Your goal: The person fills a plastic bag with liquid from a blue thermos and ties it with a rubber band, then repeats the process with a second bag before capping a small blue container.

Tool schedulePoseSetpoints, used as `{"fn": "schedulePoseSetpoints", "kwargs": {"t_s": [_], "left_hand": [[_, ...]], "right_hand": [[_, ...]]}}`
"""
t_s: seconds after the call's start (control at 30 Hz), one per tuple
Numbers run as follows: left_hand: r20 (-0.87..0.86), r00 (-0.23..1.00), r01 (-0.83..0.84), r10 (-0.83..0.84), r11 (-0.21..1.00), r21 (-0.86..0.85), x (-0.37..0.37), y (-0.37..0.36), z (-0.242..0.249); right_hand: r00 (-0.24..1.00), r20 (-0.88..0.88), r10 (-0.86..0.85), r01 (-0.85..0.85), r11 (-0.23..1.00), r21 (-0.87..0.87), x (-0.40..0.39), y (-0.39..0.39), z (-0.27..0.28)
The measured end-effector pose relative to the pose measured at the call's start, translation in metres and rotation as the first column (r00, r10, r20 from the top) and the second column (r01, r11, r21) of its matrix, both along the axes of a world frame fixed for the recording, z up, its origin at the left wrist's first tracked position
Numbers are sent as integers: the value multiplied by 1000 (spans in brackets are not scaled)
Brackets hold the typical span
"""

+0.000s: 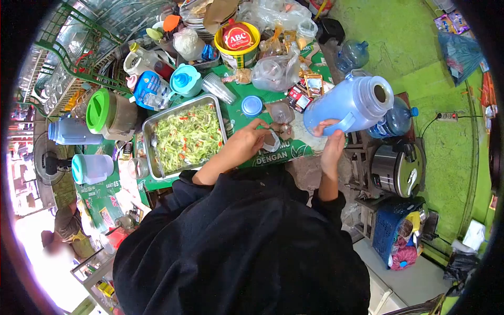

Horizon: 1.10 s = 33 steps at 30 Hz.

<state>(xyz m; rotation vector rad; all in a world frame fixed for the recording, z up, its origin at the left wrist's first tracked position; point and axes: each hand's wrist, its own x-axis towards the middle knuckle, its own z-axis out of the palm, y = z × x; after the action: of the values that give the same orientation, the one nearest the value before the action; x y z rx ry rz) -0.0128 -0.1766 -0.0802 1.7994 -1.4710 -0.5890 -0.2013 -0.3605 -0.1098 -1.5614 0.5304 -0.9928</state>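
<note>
My right hand (332,152) is wrapped round the handle of a light blue thermos jug (328,107). The jug is tilted, with its uncovered round mouth (380,93) toward the upper right. Over the table edge, my left hand (245,144) has its fingers pinched together. Right by its fingertips is a small clear cup or bag (271,142) with something brown in it; what the fingers grip is partly hidden. A blue round lid (252,106) lies just beyond that hand. To its left stands a metal tray (148,144) of shredded green vegetable with red pieces.
Stacked plastic cups (218,88), a light blue pitcher (185,81), a yellow tub (237,44) and sachets (304,93) crowd the table's far side. A green-lidded container (107,113) stands left. Right of the table are water bottles (396,118), a rice cooker (394,169) and a blue basket (386,236).
</note>
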Motion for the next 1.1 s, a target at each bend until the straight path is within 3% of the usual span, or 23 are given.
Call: {"fn": "schedulePoseSetpoints", "kwargs": {"t_s": [0.07, 0.13, 0.17, 0.23, 0.27, 0.33, 0.47, 0.53, 0.6, 0.67, 0.73, 0.8, 0.9, 1.1], "left_hand": [[-18, 1000, 25, -25, 999, 34, 2, 0, 2], [-44, 998, 51, -48, 997, 63, 7, -4, 0], [-32, 998, 64, -63, 997, 38, 8, -4, -5], [-30, 996, 86, -86, 996, 10, 8, -5, -9], [-90, 994, 63, -61, 998, 27, 8, -5, -9], [-166, 985, 43, -35, 998, 47, 8, -5, -11], [-350, 937, 18, -16, 1000, 4, 6, -6, -21], [-392, 920, 5, -7, 1000, -7, 3, -5, -24], [-420, 908, 13, -3, 1000, 21, 1, -6, -21], [-452, 892, 14, 3, 999, 35, -1, -8, -17], [-479, 878, 16, 9, 999, 47, -2, -10, -21], [-423, 903, 55, -71, 997, -52, -3, -12, -24], [-462, 885, 70, -64, 998, -3, -2, -13, -19], [-410, 907, 66, -90, 995, -72, -2, -14, -28]], "right_hand": [[996, 76, 51, -56, 996, 70, -4, -7, -3], [965, 121, -233, 212, 964, 162, -9, -15, 9], [965, 114, -235, 215, 963, 166, -21, -21, 17], [979, 205, -13, -53, 949, 310, -53, -31, 37], [981, 195, -17, -45, 950, 308, -63, -26, 46], [999, 34, 16, -23, 973, 231, -83, -10, 63], [983, -166, 80, -32, 961, 273, -113, 17, 97], [872, -460, 167, -20, 952, 306, -123, 29, 107], [781, -567, 263, -4, 909, 417, -121, 43, 115], [659, -682, 318, -6, 909, 418, -123, 52, 114], [581, -740, 339, -32, 918, 395, -115, 60, 115], [554, -751, 359, -54, 916, 398, -115, 64, 109], [447, -829, 337, -84, 938, 337, -111, 70, 102], [360, -888, 286, -118, 958, 261, -89, 76, 115]]}}
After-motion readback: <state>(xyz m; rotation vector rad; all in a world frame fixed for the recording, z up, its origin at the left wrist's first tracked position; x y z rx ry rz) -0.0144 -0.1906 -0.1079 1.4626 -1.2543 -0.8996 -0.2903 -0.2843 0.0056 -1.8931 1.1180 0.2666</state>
